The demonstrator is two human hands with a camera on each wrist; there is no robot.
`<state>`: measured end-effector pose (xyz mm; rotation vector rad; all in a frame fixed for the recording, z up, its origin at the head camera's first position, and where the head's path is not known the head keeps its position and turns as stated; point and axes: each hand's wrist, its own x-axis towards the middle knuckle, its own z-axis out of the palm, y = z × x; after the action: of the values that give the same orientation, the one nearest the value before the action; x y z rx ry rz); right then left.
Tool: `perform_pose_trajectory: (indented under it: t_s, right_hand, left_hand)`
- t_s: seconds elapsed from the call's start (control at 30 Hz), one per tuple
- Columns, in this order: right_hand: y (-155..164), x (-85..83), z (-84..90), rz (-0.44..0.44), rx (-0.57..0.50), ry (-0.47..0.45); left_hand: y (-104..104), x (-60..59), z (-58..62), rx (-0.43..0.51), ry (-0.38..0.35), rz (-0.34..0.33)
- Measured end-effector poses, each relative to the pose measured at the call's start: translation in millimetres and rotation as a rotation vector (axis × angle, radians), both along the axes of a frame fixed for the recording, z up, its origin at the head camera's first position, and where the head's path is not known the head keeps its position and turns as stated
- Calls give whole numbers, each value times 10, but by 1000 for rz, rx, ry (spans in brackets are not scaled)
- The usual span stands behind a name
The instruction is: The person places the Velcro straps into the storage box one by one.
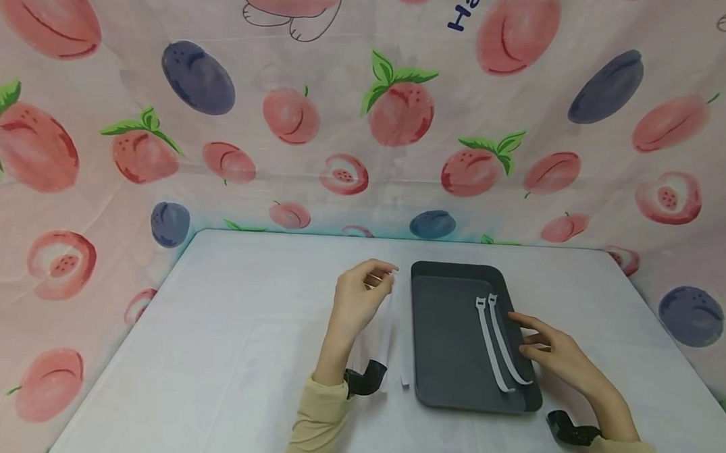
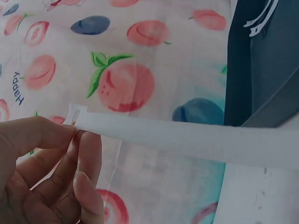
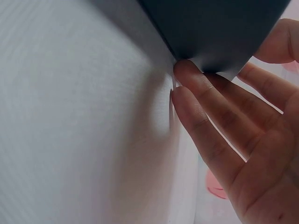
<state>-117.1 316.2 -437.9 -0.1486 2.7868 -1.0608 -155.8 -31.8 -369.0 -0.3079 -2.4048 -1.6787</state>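
Observation:
My left hand is raised just left of the dark grey tray. Its thumb and fingers pinch the slotted head of a white strap-like cable tie, which stretches away to the right in the left wrist view. Inside the tray, near its right side, two white cable ties lie side by side, a left one and a right one. My right hand is at the tray's right edge, fingers extended; in the right wrist view the fingertips touch its outer wall.
Another white strip lies on the white table along the tray's left side. A fruit-patterned cloth hangs behind the table. Black wrist mounts are worn on both arms.

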Motion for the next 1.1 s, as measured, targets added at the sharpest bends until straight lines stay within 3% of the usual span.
perform_pose_trajectory:
  t_s: [0.6, 0.83, 1.1]
  right_hand:
    - [18, 17, -24, 2, -17, -5]
    - [24, -7, -16, 9, -11, 9]
    - [27, -20, -9, 12, -11, 5]
  left_hand:
    - [359, 98, -60, -21, -20, -124]
    - [479, 44, -83, 58, -37, -134]
    - [658, -12, -99, 88, -79, -199]
